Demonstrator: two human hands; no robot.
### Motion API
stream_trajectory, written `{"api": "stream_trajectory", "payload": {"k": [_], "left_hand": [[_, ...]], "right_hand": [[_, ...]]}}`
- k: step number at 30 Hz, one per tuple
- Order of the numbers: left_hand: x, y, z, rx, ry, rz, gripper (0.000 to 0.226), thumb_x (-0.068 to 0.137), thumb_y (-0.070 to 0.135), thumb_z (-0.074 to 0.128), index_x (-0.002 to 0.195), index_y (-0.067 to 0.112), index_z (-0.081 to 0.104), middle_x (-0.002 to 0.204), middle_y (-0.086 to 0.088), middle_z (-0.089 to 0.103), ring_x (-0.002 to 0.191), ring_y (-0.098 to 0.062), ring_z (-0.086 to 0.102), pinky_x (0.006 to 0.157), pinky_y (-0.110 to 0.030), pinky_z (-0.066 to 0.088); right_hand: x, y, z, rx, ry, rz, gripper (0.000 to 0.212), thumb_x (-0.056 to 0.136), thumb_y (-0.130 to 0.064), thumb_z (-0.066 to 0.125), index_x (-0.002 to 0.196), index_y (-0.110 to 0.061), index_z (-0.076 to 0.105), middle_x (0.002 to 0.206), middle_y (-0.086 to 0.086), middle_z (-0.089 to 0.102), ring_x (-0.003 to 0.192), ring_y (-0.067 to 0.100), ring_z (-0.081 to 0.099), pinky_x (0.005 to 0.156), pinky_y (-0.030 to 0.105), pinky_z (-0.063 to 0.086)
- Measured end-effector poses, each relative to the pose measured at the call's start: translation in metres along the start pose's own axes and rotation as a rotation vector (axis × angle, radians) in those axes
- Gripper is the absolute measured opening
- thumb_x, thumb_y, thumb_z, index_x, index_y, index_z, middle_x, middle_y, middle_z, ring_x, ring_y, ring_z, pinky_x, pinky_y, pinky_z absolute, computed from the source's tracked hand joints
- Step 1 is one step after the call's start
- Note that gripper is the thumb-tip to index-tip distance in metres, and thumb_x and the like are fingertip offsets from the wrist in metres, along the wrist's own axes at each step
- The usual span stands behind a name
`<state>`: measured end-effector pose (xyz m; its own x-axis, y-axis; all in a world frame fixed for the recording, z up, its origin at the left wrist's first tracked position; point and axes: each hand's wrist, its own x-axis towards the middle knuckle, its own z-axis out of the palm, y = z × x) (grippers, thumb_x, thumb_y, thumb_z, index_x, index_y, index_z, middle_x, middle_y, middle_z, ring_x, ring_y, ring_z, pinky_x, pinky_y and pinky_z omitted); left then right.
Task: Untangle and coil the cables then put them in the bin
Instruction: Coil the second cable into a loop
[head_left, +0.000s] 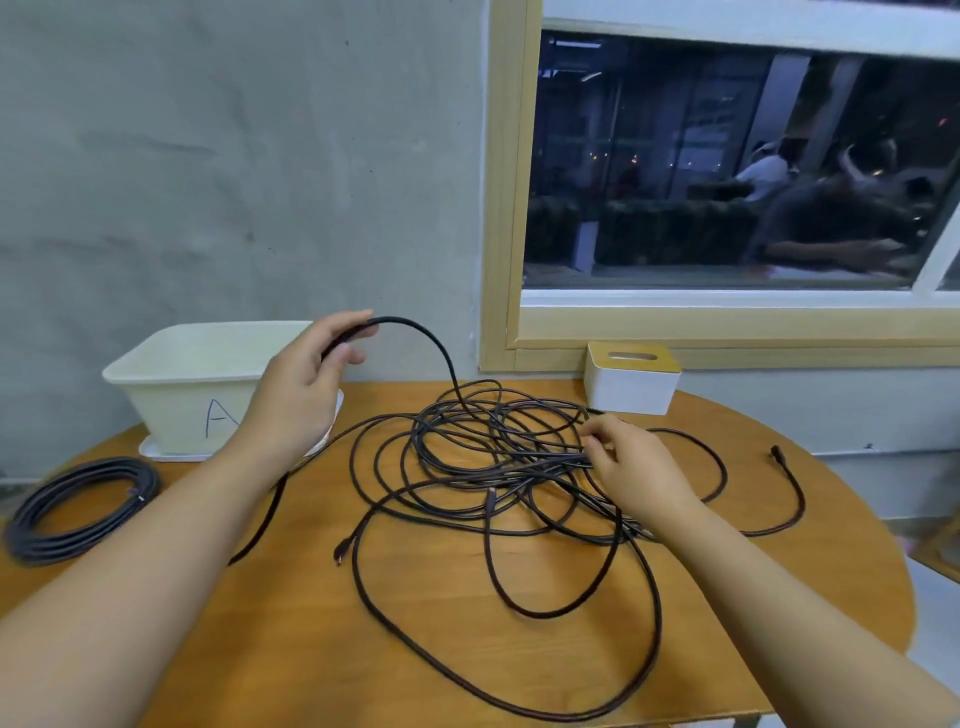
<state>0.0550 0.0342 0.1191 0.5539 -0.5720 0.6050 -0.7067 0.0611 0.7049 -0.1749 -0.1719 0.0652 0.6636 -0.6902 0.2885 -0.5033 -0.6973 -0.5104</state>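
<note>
**Cable tangle on table, left hand lifting one strand**

Tangle of thin black cable (498, 467) lies loosely spread over the middle of the round wooden table (291, 649), loops overlapping in no clear order. One wide loop runs out toward 6 o'clock from the tangle; another trails toward 3 o'clock and ends in a small black plug (776, 453) lying flat on the wood. A second plug end (340, 552) rests at about 7 o'clock from the tangle's centre.

Left hand (304, 387): raised above the table at 10 o'clock from the tangle, fingers and thumb curled round one strand. The strand arches up out of the grip and drops down into the far edge of the tangle.

Right hand (631, 465): down at the tangle's 3 o'clock edge, fingertips (597, 441) bent in and pinching strands there. Which strand exactly, cannot tell.

Cream rectangular plastic bin (182, 379), marked with a hand-drawn letter "A", stands at 10 o'clock on the table against the grey wall, partly behind the left hand. Its inside is not visible from this angle.

Neatly wound coil of dark cable (78, 506) lies flat at 9 o'clock, just in front of the bin and well apart from the tangle.

White box with a slotted wooden lid (634, 376) sits at 1 o'clock, below the window frame.
</note>
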Motion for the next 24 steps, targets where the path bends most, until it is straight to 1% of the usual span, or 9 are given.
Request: {"api": "stream_trajectory", "payload": {"k": [3,6,8,10,12,14,19,22,24], "left_hand": [[-0.015,-0.001,0.000,0.111,-0.087,-0.061,0.038,0.100,0.011,0.041,0.111,0.045,0.054,0.110,0.031,0.060,0.095,0.006,0.057,0.083,-0.014,0.040],[-0.040,-0.011,0.010,0.222,-0.292,-0.203,0.035,0.100,0.015,0.044,0.108,0.046,0.055,0.103,0.027,0.061,0.076,0.008,0.053,0.070,-0.016,0.041],[-0.055,-0.021,0.021,0.237,-0.415,-0.258,0.034,0.099,0.013,0.044,0.114,0.041,0.057,0.119,0.020,0.055,0.107,0.002,0.049,0.089,-0.020,0.036],[-0.068,-0.027,0.033,0.265,-0.485,-0.275,0.033,0.099,0.014,0.045,0.123,0.033,0.057,0.129,0.015,0.050,0.124,-0.006,0.043,0.100,-0.023,0.032],[-0.078,-0.030,0.045,0.261,-0.522,-0.276,0.032,0.099,0.018,0.046,0.128,0.029,0.056,0.132,0.014,0.049,0.128,-0.006,0.041,0.102,-0.021,0.029],[-0.087,-0.031,0.056,0.245,-0.562,-0.291,0.032,0.099,0.026,0.045,0.130,0.027,0.054,0.133,0.014,0.049,0.128,-0.004,0.040,0.101,-0.019,0.029],[-0.109,-0.034,0.069,0.157,-0.626,-0.406,0.044,0.096,0.049,0.027,0.126,0.029,0.053,0.127,0.017,0.048,0.121,0.001,0.041,0.097,-0.015,0.026],[-0.122,-0.037,0.067,0.082,-0.629,-0.422,0.067,0.083,0.071,0.020,0.127,0.031,0.052,0.129,0.018,0.045,0.124,0.001,0.038,0.103,-0.017,0.024],[-0.128,-0.040,0.066,0.129,-0.644,-0.411,0.058,0.089,0.060,0.027,0.133,0.027,0.048,0.133,0.016,0.043,0.130,-0.003,0.036,0.103,-0.016,0.023]], "right_hand": [[-0.009,-0.010,-0.012,0.066,-0.029,-0.072,0.026,0.099,-0.022,0.042,0.116,-0.029,0.061,0.103,-0.011,0.064,0.086,0.005,0.058,0.074,0.025,0.050],[-0.015,-0.018,-0.025,0.083,-0.026,-0.131,0.036,0.099,-0.017,0.036,0.123,-0.032,0.057,0.106,-0.014,0.059,0.082,0.005,0.057,0.072,0.024,0.048],[-0.015,-0.021,-0.032,0.049,-0.021,-0.156,0.036,0.101,-0.019,0.035,0.128,-0.034,0.053,0.104,-0.012,0.061,0.073,0.007,0.057,0.065,0.024,0.047],[-0.015,-0.022,-0.039,0.021,0.005,-0.184,0.034,0.102,-0.022,0.037,0.130,-0.033,0.052,0.113,-0.008,0.063,0.086,0.011,0.059,0.071,0.020,0.047],[-0.015,-0.023,-0.047,0.002,0.034,-0.212,0.034,0.101,-0.023,0.038,0.131,-0.030,0.052,0.122,-0.006,0.061,0.108,0.014,0.056,0.086,0.022,0.044],[-0.013,-0.025,-0.056,-0.045,0.044,-0.217,0.034,0.100,-0.021,0.041,0.132,-0.028,0.052,0.124,-0.004,0.060,0.114,0.016,0.053,0.090,0.027,0.044],[-0.006,-0.022,-0.076,-0.271,0.158,-0.304,0.026,0.097,-0.027,0.046,0.115,-0.022,0.064,0.098,-0.005,0.061,0.096,0.018,0.047,0.075,0.034,0.041],[-0.001,-0.020,-0.080,-0.355,0.243,-0.293,0.028,0.098,-0.027,0.046,0.117,-0.017,0.064,0.100,0.003,0.051,0.098,0.021,0.042,0.078,0.034,0.039],[0.001,-0.019,-0.079,-0.318,0.260,-0.248,0.029,0.099,-0.026,0.044,0.119,-0.014,0.061,0.105,0.006,0.051,0.100,0.021,0.045,0.080,0.033,0.041]]}}
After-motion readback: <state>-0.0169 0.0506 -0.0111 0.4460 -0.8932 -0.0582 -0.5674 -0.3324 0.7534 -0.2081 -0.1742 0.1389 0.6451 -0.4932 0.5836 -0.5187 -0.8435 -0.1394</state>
